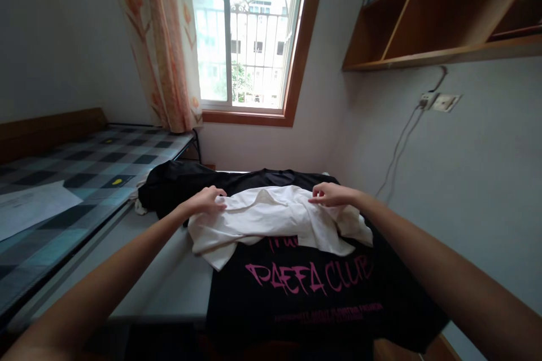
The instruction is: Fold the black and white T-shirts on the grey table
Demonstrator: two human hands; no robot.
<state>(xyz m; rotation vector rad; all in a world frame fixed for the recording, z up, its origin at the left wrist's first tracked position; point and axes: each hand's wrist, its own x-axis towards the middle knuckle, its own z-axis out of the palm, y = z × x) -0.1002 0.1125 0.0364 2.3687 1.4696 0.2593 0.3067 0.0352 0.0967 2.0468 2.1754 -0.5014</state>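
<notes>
"Head view: pinching what?"

"Pinching a white garment, with the left hand near its far left corner and with the right hand near its far right, fingers of both curled closed on it."

"Lying where?"

"Loosely wrinkled across a black shirt, partly covering the pink lettering."

"Reading what?"

"'PAEFA CLUB' in the large line, too blurred to make out in the small one."

"Spread on what?"

"On a pale surface, reaching past its near edge."

"And behind?"

"More black fabric, then a window."

"To the left?"

"A checked bed, bearing white paper."
</notes>
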